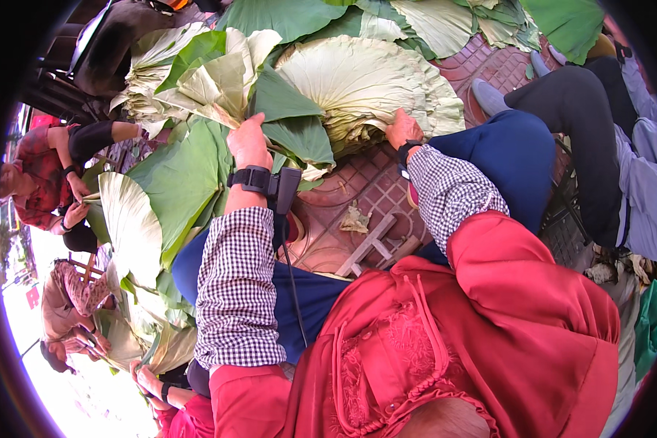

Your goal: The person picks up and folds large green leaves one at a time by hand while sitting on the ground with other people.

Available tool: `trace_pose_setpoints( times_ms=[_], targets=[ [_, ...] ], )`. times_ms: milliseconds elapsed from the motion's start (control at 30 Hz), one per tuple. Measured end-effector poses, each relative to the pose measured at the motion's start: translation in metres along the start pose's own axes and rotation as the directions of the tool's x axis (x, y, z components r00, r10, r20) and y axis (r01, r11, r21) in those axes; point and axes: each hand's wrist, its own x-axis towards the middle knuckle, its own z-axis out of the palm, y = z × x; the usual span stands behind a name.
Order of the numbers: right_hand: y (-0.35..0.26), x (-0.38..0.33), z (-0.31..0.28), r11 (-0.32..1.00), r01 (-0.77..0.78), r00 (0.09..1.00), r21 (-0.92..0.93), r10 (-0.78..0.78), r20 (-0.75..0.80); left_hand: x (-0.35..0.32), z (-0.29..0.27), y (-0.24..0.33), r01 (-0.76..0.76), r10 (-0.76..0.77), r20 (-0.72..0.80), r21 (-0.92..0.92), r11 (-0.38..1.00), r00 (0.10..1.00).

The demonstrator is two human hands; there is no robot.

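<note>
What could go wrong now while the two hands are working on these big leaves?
1. The left hand grips a folded green leaf; a hard pull might tear it.
2. The right hand presses on the pale leaf stack; the top leaves may crease or slide.
3. The black cable hanging from the left wrist device could catch on the small wooden stool.

Small wooden stool (376, 244) on red patterned paving (358, 190), co-workers nearby.

left hand (250, 142) fingertips hidden under folded leaf (219, 84); right hand (403, 128) fingers hidden
</note>
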Motion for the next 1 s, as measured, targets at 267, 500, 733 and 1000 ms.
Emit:
trace_pose_setpoints(
  times_ms=[267,500,733,1000],
  targets=[
    [0.015,0.028,0.000,0.999,0.035,0.988,-0.002,-0.034,-0.149,0.004,-0.001,-0.003,-0.011,0.011,0.011,-0.008,1.000,1.000],
    [-0.016,0.031,-0.032,0.984,0.019,0.957,0.175,0.034,-0.289,0.005,-0.004,-0.001,0.061,-0.059,-0.036,0.071,0.996,0.998],
    [-0.051,0.037,-0.065,0.928,0.372,0.830,0.004,-0.331,-0.448,0.011,-0.002,-0.003,0.062,-0.055,-0.046,0.170,0.983,0.997],
    [-0.151,-0.029,-0.063,0.361,0.933,0.325,0.003,-0.836,-0.441,0.019,-0.010,-0.007,0.017,-0.029,0.064,0.184,0.983,0.997]
  ],
)
